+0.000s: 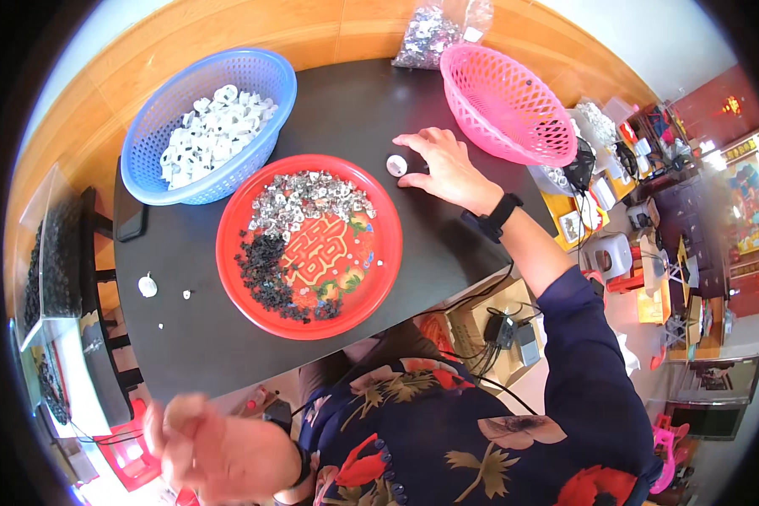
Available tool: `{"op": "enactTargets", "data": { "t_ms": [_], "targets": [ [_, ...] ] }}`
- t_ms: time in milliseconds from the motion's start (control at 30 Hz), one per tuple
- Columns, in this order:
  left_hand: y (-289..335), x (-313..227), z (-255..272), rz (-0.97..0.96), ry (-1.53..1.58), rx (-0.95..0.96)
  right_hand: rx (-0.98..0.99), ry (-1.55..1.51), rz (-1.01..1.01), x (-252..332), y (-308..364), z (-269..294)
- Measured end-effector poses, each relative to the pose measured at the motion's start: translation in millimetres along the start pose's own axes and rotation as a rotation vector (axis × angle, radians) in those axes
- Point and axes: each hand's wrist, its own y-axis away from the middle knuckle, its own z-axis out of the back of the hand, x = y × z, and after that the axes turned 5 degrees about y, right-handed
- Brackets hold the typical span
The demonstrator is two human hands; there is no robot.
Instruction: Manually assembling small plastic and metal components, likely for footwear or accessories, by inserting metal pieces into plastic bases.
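Since it bears the work, the table (346, 101): a dragged sleeve could sweep loose bits off it; dark, smooth, faintly glossy.
Blue basket (149, 135): at 11 o'clock from the red tray; a knock on its rim could tip out the heaped white parts (215, 131); perforated plastic, sloping walls.
Red tray (390, 253): clock centre; a nudge could mix its two piles; round, raised rim, printed pattern.
Pink basket (489, 93): at 2 o'clock; light-looking, so an elbow could shift it; open plastic lattice.
Clear bag (426, 38): at 1 o'clock; could slump if bumped; crinkled film around glinting small pieces.
Right hand (449, 169): between 1 and 2 o'clock, thumb and forefinger spread wide, palm down, nothing gripped.
Left hand (228, 455): at 7 o'clock, off the table edge; too blurred to tell its grip.
Metallic pile (312, 198): 10 to 2 o'clock inside the tray; shiny, jagged.
Black pile (270, 274): 6 to 9 o'clock inside the tray; matte, crumb-like, easily scattered.
White round part (396, 165): between 1 and 2 o'clock, just beside the right thumb, contact unclear; a clumsy pinch could send it skidding; hard-looking, rounded.
Stray white part (148, 285): between 8 and 9 o'clock; easily overlooked.
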Motion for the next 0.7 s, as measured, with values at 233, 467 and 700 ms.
{"op": "enactTargets", "data": {
  "t_ms": [233,467,700],
  "targets": [
    [21,16,-25,0.748,0.076,0.25,-0.085,0.115,0.154,2,0,-10],
    [29,37,-31,1.22,0.293,0.452,-0.072,-0.445,0.321,68,29,31],
    [37,39,-53,1.338,0.466,0.331,-0.088,-0.647,0.428,112,48,25]
  ]
}}
